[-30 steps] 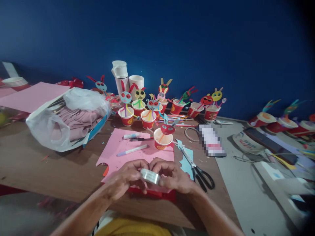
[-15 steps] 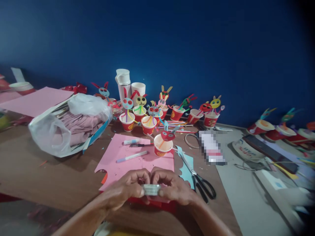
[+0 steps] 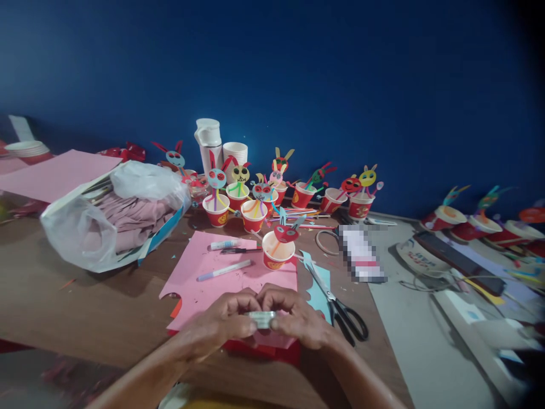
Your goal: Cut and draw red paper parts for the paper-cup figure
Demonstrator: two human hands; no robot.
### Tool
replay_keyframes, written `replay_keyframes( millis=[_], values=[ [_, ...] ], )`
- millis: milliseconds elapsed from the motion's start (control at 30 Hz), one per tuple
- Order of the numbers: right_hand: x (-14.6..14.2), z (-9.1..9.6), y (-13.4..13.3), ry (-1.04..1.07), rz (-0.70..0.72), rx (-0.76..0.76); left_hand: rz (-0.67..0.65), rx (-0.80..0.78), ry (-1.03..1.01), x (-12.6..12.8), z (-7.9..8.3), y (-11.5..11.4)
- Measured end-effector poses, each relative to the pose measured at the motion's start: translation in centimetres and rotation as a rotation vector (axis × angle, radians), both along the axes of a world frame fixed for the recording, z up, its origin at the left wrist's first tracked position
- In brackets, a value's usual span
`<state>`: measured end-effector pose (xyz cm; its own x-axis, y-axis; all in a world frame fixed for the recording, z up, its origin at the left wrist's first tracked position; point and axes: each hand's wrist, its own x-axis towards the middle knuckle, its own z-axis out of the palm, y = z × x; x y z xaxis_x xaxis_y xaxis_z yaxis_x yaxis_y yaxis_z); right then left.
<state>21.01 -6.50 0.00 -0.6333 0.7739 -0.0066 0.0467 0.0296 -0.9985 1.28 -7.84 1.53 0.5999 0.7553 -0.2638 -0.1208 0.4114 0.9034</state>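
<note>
Between my two hands, over the front of the pink paper sheet (image 3: pixel 187 284), is a small shiny, pale translucent band that looks like a roll of clear tape (image 3: pixel 262 320). My left hand (image 3: pixel 230 318) pinches its left end with thumb and curled fingers. On the other end, my right hand (image 3: pixel 296 318) has its thumb and bent fingers closed in the same way. The fingertips behind the roll are partly hidden. Just beyond stands a red paper cup (image 3: pixel 277 258) with a red, blue-eared paper figure (image 3: pixel 286 233) in it.
Black-handled scissors (image 3: pixel 336 307) lie on blue paper (image 3: pixel 319 284) to the right. A white marker (image 3: pixel 224 270) rests on the pink sheet. Several cup figures line the back near a white thermos (image 3: pixel 208 142). A plastic bag (image 3: pixel 80 238) sits left, a blurred-out phone (image 3: pixel 361 253) right.
The view has shifted slightly, so the table things appear a little further left. Both hands keep hold of the tape roll, which has turned or tilted slightly between the fingers.
</note>
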Motion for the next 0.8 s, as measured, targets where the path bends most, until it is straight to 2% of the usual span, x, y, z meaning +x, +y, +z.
replay_keyframes(
  millis=[200, 367, 600, 800],
  values=[
    [-0.5, 0.8, -0.2, -0.118, -0.060, 0.107, 0.026, 0.082, 0.060, 0.4, -0.7, 0.0],
    [0.1, 0.6, -0.3, -0.005, -0.058, 0.155, 0.010, 0.104, -0.013, 0.2, -0.9, -0.1],
    [0.7, 0.4, 0.1, 0.332, 0.008, -0.041, 0.017, 0.162, -0.003, 0.1, 1.3, -0.5],
    [1.0, 0.7, 0.5, 0.285, 0.066, -0.124, 0.019, 0.203, 0.114, 0.4, 1.4, -1.0]
  ],
)
